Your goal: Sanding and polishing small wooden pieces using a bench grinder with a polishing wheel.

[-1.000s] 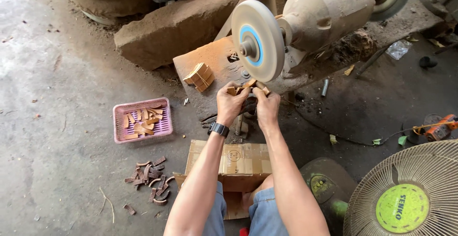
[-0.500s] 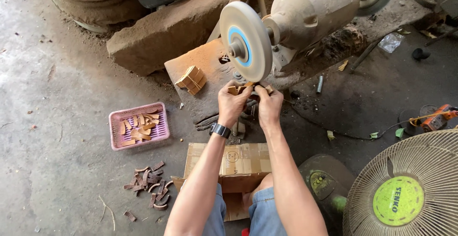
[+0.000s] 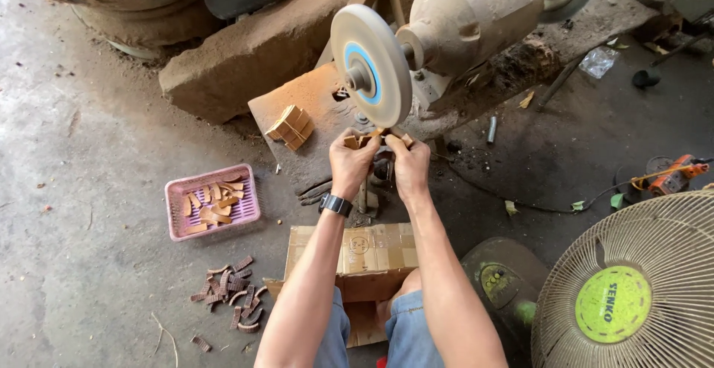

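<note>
Both my hands hold a small brown wooden piece [image 3: 375, 138] up against the lower edge of a round buffing wheel [image 3: 370, 65]. My left hand [image 3: 352, 161] grips its left end; a black watch sits on that wrist. My right hand [image 3: 409, 163] grips its right end. The wheel sits on the shaft of a dusty bench motor [image 3: 476, 17]. A small stack of light wooden blocks [image 3: 291, 127] lies on the rusty plate [image 3: 320, 100] left of my hands.
A pink basket [image 3: 216, 202] of curved wooden pieces stands on the concrete floor at left, with a loose pile of darker pieces [image 3: 232, 294] below it. A cardboard box [image 3: 368, 253] sits between my knees. A fan grille [image 3: 632, 286] fills the lower right. A stone block [image 3: 249, 52] lies behind.
The view has shifted slightly, so the wheel and my hands sit a little further left in frame. My hands stay on the wooden piece at the wheel.
</note>
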